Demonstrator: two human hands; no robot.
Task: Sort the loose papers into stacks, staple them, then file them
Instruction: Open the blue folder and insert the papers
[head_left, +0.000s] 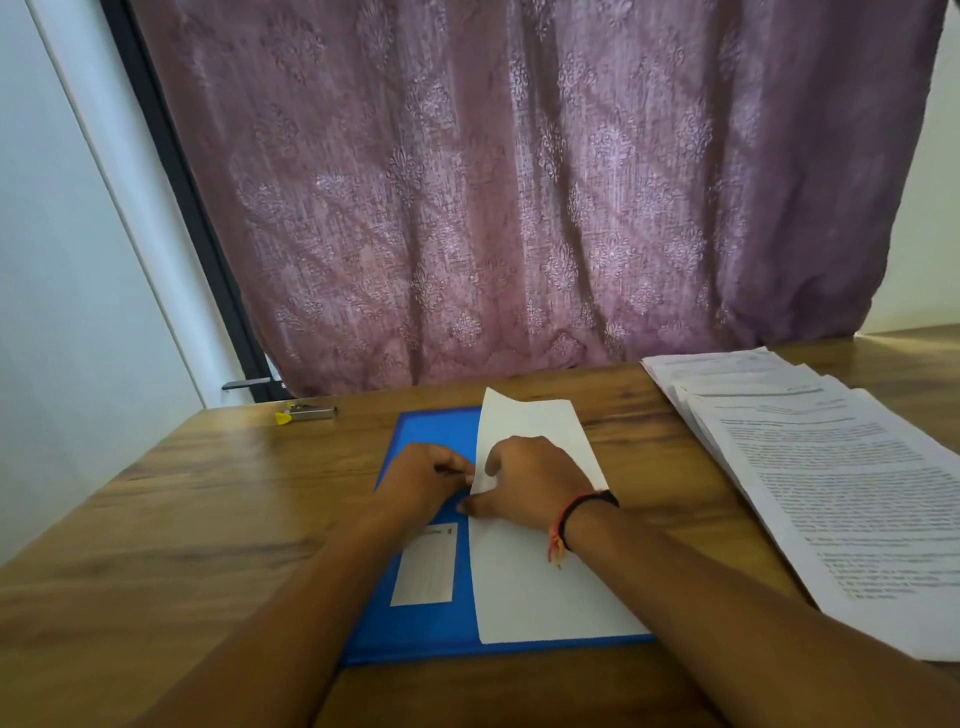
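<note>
An open blue file folder (421, 623) lies flat on the wooden table in front of me, with a pale label (425, 566) on its left inside cover. White blank-faced sheets (535, 592) lie on its right half, their far part curling up. My right hand (530, 483) pinches the sheets' left edge near the folder's spine. My left hand (423, 475) rests on the folder right beside it, fingers curled at the same spot; what they hold is hidden.
Several overlapping printed papers (831, 467) are spread along the table's right side. A small stapler (306, 413) with a yellow end sits at the far left edge. A purple curtain (519, 182) hangs just behind the table (156, 519).
</note>
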